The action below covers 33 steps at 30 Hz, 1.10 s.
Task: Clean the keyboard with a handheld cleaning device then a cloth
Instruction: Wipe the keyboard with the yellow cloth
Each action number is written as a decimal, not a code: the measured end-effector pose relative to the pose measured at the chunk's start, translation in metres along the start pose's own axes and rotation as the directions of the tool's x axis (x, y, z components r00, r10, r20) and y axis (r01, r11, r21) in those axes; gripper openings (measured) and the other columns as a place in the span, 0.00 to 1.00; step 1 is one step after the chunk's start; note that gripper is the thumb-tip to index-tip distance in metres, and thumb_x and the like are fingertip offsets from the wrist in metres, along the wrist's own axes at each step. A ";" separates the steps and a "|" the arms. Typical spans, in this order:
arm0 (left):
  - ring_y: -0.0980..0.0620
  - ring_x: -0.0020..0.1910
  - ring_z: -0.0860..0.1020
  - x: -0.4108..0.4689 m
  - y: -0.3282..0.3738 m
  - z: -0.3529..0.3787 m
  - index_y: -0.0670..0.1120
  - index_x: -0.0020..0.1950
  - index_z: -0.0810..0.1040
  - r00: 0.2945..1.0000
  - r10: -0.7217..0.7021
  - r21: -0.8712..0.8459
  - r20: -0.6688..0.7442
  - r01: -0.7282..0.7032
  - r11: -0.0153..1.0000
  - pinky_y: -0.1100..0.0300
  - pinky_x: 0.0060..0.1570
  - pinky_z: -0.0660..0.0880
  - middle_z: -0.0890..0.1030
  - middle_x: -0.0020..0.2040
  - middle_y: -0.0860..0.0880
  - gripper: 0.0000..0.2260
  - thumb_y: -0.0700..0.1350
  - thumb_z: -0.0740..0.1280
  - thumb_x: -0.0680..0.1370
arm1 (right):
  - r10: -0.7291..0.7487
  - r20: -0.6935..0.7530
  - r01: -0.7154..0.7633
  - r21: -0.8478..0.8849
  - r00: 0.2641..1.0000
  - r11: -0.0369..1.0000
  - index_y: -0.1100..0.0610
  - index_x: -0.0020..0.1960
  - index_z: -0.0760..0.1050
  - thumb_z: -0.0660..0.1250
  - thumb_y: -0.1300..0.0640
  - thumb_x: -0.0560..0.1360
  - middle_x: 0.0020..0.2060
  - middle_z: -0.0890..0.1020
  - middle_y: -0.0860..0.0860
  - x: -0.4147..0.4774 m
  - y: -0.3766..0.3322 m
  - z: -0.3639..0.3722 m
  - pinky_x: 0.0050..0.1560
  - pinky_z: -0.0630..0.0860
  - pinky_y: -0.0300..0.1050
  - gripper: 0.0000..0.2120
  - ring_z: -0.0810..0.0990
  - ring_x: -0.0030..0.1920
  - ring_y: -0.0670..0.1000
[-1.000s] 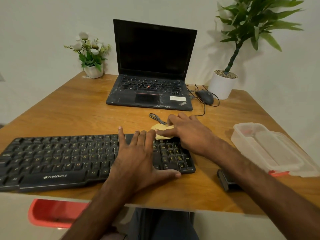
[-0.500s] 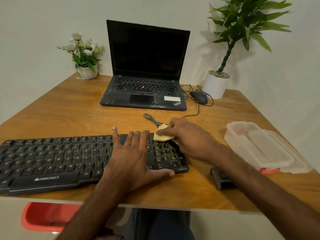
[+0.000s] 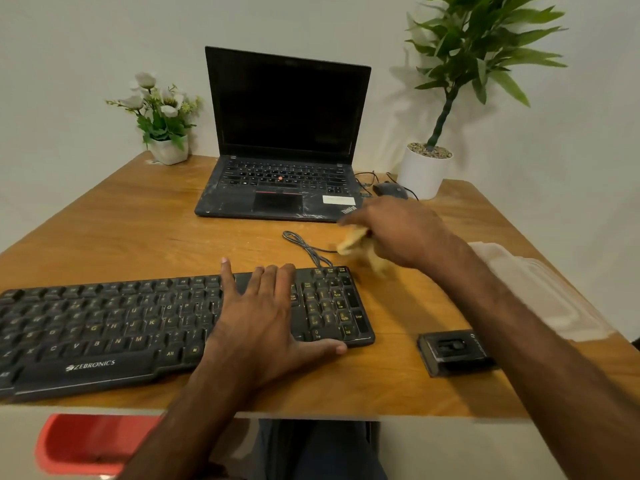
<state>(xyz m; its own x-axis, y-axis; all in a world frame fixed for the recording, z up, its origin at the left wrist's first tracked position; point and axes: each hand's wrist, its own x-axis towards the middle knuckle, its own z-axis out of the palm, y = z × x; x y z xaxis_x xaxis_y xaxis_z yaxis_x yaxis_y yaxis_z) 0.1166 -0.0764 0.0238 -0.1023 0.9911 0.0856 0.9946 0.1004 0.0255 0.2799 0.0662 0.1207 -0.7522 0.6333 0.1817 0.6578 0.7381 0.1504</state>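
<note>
Head cam: keyboard lies L-R under left hand; right hand grips cloth.

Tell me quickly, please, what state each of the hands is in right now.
Left hand: open, resting flat on the keyboard.
Right hand: closed on the yellow cloth, just beyond the keyboard.

This is a desk workplace, an office corner or a home study; which one cannot be told. A wooden desk stands against a plain white wall and carries an open laptop, a black keyboard and a wired mouse. White flowers and a green potted plant stand at its back corners.
</note>
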 end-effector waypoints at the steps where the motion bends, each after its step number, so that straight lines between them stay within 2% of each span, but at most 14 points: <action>1: 0.50 0.78 0.60 0.000 0.000 0.000 0.46 0.78 0.49 1.000 0.000 0.002 0.000 0.000 1.000 0.30 0.73 0.37 0.62 0.78 0.48 0.60 0.87 0.40 0.60 | 0.006 -0.057 -0.002 0.071 0.998 0.997 0.44 0.70 0.72 0.63 0.57 0.79 0.58 0.77 0.47 0.000 -0.003 0.004 0.49 0.70 0.42 0.20 0.74 0.58 0.48; 3: 0.50 0.79 0.59 0.000 0.001 0.000 0.46 0.78 0.48 1.000 -0.008 -0.006 0.005 0.008 1.000 0.29 0.73 0.37 0.61 0.79 0.48 0.60 0.87 0.39 0.59 | -0.091 -0.051 0.098 0.137 0.995 0.986 0.43 0.70 0.72 0.64 0.53 0.80 0.54 0.74 0.44 -0.003 -0.016 0.016 0.49 0.64 0.40 0.19 0.71 0.54 0.44; 5: 0.50 0.79 0.59 0.000 0.000 0.000 0.46 0.78 0.49 1.000 -0.009 -0.013 0.003 0.009 1.000 0.29 0.73 0.37 0.61 0.78 0.49 0.60 0.87 0.39 0.59 | -0.203 0.044 0.198 0.103 0.978 0.975 0.42 0.69 0.72 0.65 0.49 0.79 0.53 0.74 0.44 -0.011 -0.026 0.032 0.48 0.63 0.40 0.18 0.71 0.54 0.45; 6: 0.50 0.79 0.59 0.001 0.000 0.000 0.46 0.78 0.49 1.000 -0.008 -0.014 0.003 0.008 1.000 0.29 0.73 0.37 0.61 0.78 0.49 0.60 0.87 0.39 0.60 | -0.214 0.074 0.207 0.086 0.974 0.975 0.41 0.69 0.73 0.64 0.48 0.79 0.54 0.74 0.45 -0.015 -0.025 0.035 0.48 0.62 0.41 0.18 0.71 0.55 0.46; 9: 0.49 0.79 0.58 0.001 0.000 0.001 0.46 0.78 0.48 1.000 -0.013 -0.025 0.014 0.013 1.000 0.29 0.73 0.38 0.61 0.79 0.48 0.60 0.87 0.40 0.59 | -0.154 0.098 0.145 0.092 0.983 0.985 0.40 0.66 0.75 0.66 0.51 0.79 0.54 0.76 0.45 -0.022 0.000 0.034 0.45 0.61 0.41 0.16 0.72 0.54 0.46; 13: 0.49 0.80 0.57 0.000 0.000 0.000 0.46 0.79 0.46 1.000 -0.012 -0.023 0.029 0.013 1.000 0.29 0.73 0.37 0.59 0.80 0.48 0.61 0.87 0.41 0.60 | -0.025 0.134 0.029 -0.028 0.991 0.999 0.42 0.65 0.77 0.67 0.56 0.78 0.57 0.77 0.45 -0.025 0.019 0.027 0.46 0.64 0.40 0.17 0.73 0.57 0.46; 17: 0.50 0.80 0.57 0.000 0.000 0.001 0.46 0.79 0.46 1.000 -0.012 -0.016 0.015 0.012 1.000 0.29 0.73 0.38 0.60 0.80 0.48 0.60 0.87 0.41 0.60 | 0.089 -0.014 -0.084 0.202 0.996 0.976 0.47 0.69 0.73 0.64 0.56 0.79 0.57 0.76 0.47 -0.027 0.002 0.023 0.48 0.67 0.41 0.19 0.73 0.56 0.47; 22: 0.49 0.80 0.57 0.000 0.001 0.001 0.46 0.79 0.46 1.000 -0.019 -0.016 0.020 0.019 1.000 0.29 0.73 0.37 0.60 0.79 0.48 0.59 0.87 0.43 0.61 | 0.076 0.147 -0.100 0.162 0.986 0.982 0.47 0.69 0.74 0.68 0.59 0.76 0.61 0.77 0.47 -0.046 -0.033 0.031 0.54 0.75 0.44 0.21 0.75 0.58 0.48; 27: 0.49 0.79 0.58 0.001 0.000 0.002 0.46 0.78 0.48 1.000 -0.014 -0.018 0.011 0.014 1.000 0.29 0.73 0.38 0.62 0.79 0.48 0.59 0.87 0.41 0.60 | 0.168 0.239 -0.233 0.279 0.956 0.932 0.48 0.61 0.80 0.69 0.59 0.76 0.53 0.82 0.47 -0.059 -0.026 0.023 0.43 0.73 0.41 0.15 0.78 0.49 0.47; 30: 0.49 0.79 0.59 0.001 0.001 0.002 0.47 0.78 0.49 1.000 -0.007 -0.003 0.006 0.007 1.000 0.30 0.73 0.38 0.62 0.78 0.48 0.59 0.87 0.40 0.60 | 0.269 0.127 -0.297 0.398 0.955 0.868 0.51 0.61 0.80 0.68 0.60 0.76 0.50 0.83 0.48 -0.047 -0.019 0.032 0.35 0.68 0.35 0.14 0.77 0.45 0.46; 33: 0.49 0.79 0.58 0.000 0.001 0.000 0.46 0.78 0.48 1.000 -0.007 0.005 0.013 0.007 1.000 0.30 0.73 0.38 0.61 0.79 0.48 0.59 0.87 0.39 0.60 | 0.320 0.054 -0.307 0.473 0.946 0.826 0.54 0.62 0.80 0.67 0.60 0.77 0.49 0.84 0.49 -0.042 -0.018 0.040 0.34 0.64 0.30 0.14 0.75 0.43 0.45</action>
<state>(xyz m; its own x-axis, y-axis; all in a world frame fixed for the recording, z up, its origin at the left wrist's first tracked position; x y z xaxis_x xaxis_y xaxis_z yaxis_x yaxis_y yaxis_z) 0.1173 -0.0763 0.0234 -0.1095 0.9913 0.0724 0.9939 0.1082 0.0211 0.2981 0.0363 0.0715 -0.5027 0.8481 0.1675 0.7556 0.5252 -0.3916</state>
